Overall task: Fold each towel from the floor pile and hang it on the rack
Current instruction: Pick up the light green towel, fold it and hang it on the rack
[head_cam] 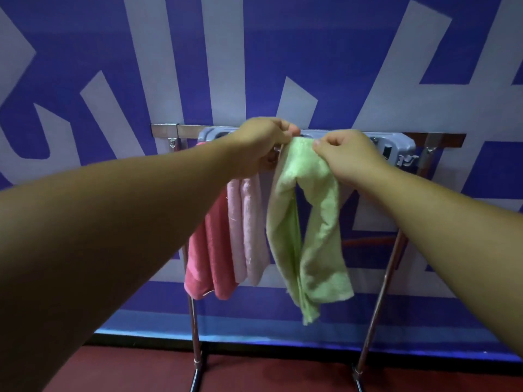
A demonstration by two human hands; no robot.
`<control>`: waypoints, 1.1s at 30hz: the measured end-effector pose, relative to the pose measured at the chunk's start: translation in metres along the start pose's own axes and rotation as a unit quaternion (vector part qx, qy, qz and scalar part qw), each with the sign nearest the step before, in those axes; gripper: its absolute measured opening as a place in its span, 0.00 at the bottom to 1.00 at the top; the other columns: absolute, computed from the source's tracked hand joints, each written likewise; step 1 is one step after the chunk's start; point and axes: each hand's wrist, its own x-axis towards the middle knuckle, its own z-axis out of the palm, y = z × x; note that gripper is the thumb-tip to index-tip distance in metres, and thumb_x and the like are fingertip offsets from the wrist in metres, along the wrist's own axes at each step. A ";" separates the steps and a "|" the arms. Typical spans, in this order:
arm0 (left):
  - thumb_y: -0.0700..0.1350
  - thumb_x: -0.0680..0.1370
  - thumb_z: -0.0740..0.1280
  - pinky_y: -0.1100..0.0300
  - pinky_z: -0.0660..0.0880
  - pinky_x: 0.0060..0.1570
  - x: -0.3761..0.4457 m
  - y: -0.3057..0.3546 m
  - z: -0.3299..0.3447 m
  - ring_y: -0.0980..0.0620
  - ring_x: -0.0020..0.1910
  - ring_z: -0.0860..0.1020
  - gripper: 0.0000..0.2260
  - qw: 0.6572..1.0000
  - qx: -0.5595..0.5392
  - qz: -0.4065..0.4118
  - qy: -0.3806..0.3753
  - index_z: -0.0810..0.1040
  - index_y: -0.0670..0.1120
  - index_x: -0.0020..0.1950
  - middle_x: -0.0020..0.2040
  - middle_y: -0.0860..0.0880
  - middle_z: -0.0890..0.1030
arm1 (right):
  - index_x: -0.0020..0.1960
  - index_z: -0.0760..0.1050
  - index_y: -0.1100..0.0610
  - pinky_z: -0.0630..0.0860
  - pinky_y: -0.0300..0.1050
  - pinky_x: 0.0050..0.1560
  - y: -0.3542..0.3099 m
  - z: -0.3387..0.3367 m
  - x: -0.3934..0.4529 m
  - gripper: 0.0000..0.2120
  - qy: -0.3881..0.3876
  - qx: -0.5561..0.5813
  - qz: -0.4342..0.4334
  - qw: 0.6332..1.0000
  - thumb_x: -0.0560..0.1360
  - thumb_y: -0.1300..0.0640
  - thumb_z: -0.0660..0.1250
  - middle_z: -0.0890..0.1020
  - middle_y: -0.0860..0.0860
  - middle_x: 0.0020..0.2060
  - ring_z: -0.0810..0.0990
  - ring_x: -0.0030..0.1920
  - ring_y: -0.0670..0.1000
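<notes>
Nearest me, both forearms reach forward; my left hand (pixel 263 142) and right hand (pixel 346 157) are each pinched shut on the top fold of the green towel (pixel 308 236), which droops between and below them over the rack (pixel 390 267) bar. I judge the towel light, limp and a little grippy; it bunches rather than lying flat, so it is best held at the top corners and spread sideways. Just left of my left hand hang a pale pink towel (pixel 249 227) and, further left, a deep pink towel (pixel 209 250); they crowd that side, so free bar lies toward my right hand. Beyond my knuckles sits a grey plastic fitting (pixel 396 148); behind it, the blue and white wall (pixel 85 52).
</notes>
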 end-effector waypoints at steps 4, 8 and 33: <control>0.34 0.79 0.59 0.61 0.67 0.32 0.014 0.006 -0.016 0.52 0.29 0.69 0.11 0.997 0.029 0.030 0.058 0.77 0.47 0.44 0.34 0.48 0.72 | 0.31 0.70 0.56 0.65 0.45 0.41 -0.009 0.010 0.022 0.20 0.054 -0.105 -0.049 0.992 0.79 0.48 0.61 0.74 0.54 0.35 0.72 0.41 0.56; 0.38 0.79 0.60 0.66 0.66 0.23 0.023 0.005 -0.020 0.53 0.27 0.68 0.09 0.981 0.128 0.057 0.133 0.76 0.48 0.43 0.31 0.49 0.72 | 0.31 0.68 0.51 0.72 0.53 0.57 -0.018 0.023 0.038 0.20 0.045 -0.164 -0.060 0.984 0.79 0.47 0.57 0.78 0.57 0.49 0.72 0.56 0.62; 0.43 0.75 0.62 0.54 0.66 0.39 0.016 -0.027 0.000 0.41 0.49 0.77 0.09 0.719 0.644 0.232 0.117 0.80 0.45 0.50 0.49 0.45 0.77 | 0.58 0.80 0.49 0.64 0.59 0.64 0.001 0.047 0.051 0.15 0.047 -0.385 0.014 0.922 0.78 0.46 0.59 0.72 0.53 0.63 0.64 0.66 0.60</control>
